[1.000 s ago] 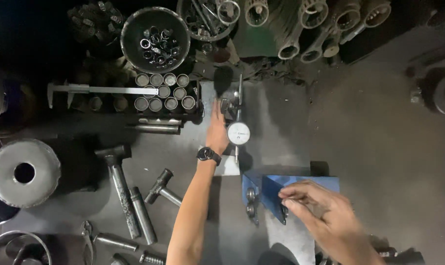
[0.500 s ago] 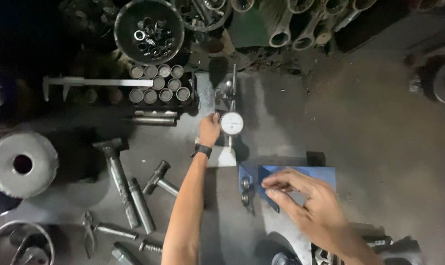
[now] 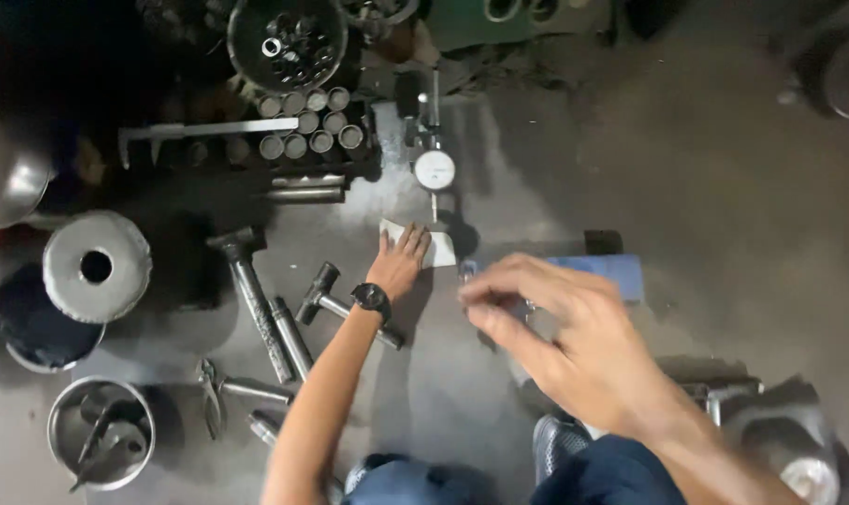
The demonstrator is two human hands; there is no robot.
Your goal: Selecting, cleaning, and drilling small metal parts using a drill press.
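A dim, grey concrete floor (image 3: pixel 724 187) fills the view. Light falls brightest just below the dark round bowl (image 3: pixel 289 42); left of the bowl, the floor sinks into black shadow.

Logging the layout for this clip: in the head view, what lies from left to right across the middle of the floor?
Holed metal disc → large hammer → small hammer → left hand on white paper → right hand → blue sheet.
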